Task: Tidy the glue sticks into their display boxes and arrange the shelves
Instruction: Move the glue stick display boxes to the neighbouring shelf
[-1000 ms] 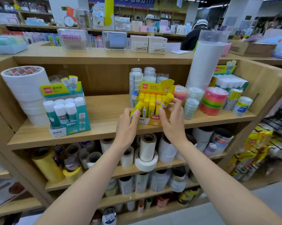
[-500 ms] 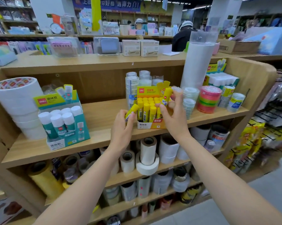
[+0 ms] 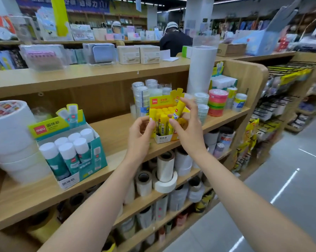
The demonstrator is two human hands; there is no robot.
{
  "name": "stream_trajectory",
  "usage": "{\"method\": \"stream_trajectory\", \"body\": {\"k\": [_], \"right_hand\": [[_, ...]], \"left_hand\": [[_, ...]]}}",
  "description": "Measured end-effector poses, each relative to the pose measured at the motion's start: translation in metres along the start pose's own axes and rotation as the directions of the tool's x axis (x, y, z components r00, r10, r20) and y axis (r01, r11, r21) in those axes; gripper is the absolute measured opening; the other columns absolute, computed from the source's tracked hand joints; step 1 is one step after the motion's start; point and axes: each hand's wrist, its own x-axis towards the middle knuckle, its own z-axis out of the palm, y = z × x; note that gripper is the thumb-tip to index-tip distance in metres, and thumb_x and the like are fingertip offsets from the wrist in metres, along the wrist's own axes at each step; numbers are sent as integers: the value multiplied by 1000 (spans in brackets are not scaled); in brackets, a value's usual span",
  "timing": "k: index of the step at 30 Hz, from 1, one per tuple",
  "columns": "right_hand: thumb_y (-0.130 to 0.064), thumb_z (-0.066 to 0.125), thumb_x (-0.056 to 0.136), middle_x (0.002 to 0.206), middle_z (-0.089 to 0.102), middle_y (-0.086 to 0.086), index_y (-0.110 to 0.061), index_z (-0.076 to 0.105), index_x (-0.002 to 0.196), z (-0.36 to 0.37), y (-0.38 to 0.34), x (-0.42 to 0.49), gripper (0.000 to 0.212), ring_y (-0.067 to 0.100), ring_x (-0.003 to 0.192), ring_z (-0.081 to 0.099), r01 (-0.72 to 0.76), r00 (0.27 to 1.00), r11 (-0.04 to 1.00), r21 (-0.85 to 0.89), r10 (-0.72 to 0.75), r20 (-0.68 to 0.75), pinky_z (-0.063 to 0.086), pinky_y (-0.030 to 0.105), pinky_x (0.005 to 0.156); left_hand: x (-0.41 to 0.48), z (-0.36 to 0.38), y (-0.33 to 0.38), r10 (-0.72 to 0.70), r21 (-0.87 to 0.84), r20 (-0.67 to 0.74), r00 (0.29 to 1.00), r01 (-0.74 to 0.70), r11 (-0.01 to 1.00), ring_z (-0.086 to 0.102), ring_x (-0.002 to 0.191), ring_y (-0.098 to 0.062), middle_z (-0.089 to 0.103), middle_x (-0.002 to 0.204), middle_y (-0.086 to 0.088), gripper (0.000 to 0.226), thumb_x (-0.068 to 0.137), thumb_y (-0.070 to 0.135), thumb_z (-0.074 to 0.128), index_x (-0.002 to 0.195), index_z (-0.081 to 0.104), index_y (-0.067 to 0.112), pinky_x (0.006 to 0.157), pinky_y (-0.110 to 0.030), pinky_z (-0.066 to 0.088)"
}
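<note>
The person's left grip (image 3: pixel 140 137) and right grip (image 3: pixel 189 132) are bare hands with slender fingers; the nails are too blurred to make out. The left forearm (image 3: pixel 91 202) and the right forearm (image 3: pixel 244 193) are bare along all their visible length, slim and smooth, and look broader toward the lower edge of the view, where the wide-angle lens stretches them.

On the middle shelf (image 3: pixel 117 128), the central display box (image 3: pixel 164 139) sits mid-frame, with tape tubes (image 3: pixel 142 95) behind it and stacked tapes (image 3: pixel 217 102) to its right. The left display box (image 3: pixel 97 157) stands lower left, beside a roll stack (image 3: pixel 11 135). The right hand (image 3: pixel 188 128) holds a raised glue stick (image 3: pixel 179 110) above the central box. The left hand (image 3: pixel 140 135) pinches a corner stick (image 3: pixel 153 115).
</note>
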Motion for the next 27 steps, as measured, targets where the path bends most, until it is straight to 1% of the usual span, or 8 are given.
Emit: {"method": "stream_trajectory", "body": {"k": [3, 5, 7, 11, 18, 23, 25, 27], "right_hand": [[-23, 73, 86, 111, 56, -26, -28, 41, 133, 8, 0, 0, 57, 15, 93, 65, -5, 1000, 999, -47, 6, 7, 53, 42, 86], [-24, 75, 83, 109, 60, -14, -30, 41, 129, 14, 4, 0, 58, 15, 95, 63, 1, 1000, 994, -109, 0, 5, 48, 47, 92], [-25, 77, 81, 110, 61, -6, -26, 46, 126, 19, 10, -1, 55, 16, 100, 59, 18, 1000, 976, -218, -22, -18, 43, 48, 96], [-28, 80, 77, 116, 63, 1, -14, 58, 120, 26, 26, -6, 50, 22, 110, 53, 109, 994, 903, -416, -109, 23, 28, 29, 99], [-38, 75, 80, 124, 63, -1, -19, 65, 114, 17, 34, -1, 41, 19, 121, 50, 218, 975, 834, -506, -207, 77, 25, 35, 106], [-33, 74, 81, 122, 66, 1, -17, 68, 110, 15, 31, 5, 34, 23, 122, 55, 254, 967, 865, -432, -213, 142, 36, 45, 104], [-34, 72, 82, 128, 63, 2, -19, 67, 109, 14, 32, 5, 32, 24, 127, 52, 240, 970, 866, -438, -192, 152, 32, 48, 109], [-40, 67, 83, 132, 61, 1, -22, 66, 107, 13, 33, 4, 30, 23, 132, 47, 211, 976, 863, -458, -159, 149, 23, 52, 114]], "left_hand": [[9, -1, -8, -17, -29, -44, 999, 15, 999, 66, 86, -8, 69, 93, 1, 8, 94, 15, 64, 101, 63, 19, 76, -29, 56], [15, -2, -15, 7, 26, -36, 999, -6, 1000, 67, 89, -17, 67, 98, -7, 11, 93, 19, 66, 104, 64, 17, 78, -37, 58], [18, -3, -19, 7, 78, -26, 1000, -5, 997, 67, 88, -20, 68, 96, -5, 14, 91, 20, 67, 104, 66, 15, 77, -40, 57], [23, -5, -23, -8, 95, 14, 1000, 7, 995, 69, 84, -21, 71, 89, 3, 18, 88, 26, 67, 102, 69, 15, 78, -50, 57], [31, -3, -24, 77, 199, 28, 997, -81, 977, 66, 82, -11, 69, 90, 3, 17, 91, 21, 68, 107, 65, 15, 77, -36, 56], [30, -2, -24, 130, 210, 33, 991, -134, 968, 63, 80, -5, 66, 91, 3, 21, 89, 17, 70, 108, 61, 16, 72, -21, 52], [31, -3, -25, 165, 240, 38, 986, -169, 956, 62, 84, -5, 65, 97, 0, 21, 89, 17, 70, 108, 62, 16, 72, -13, 48], [32, -3, -26, 173, 241, 32, 984, -176, 954, 62, 85, -6, 65, 98, -1, 20, 89, 18, 70, 108, 63, 15, 73, -14, 49]]}}
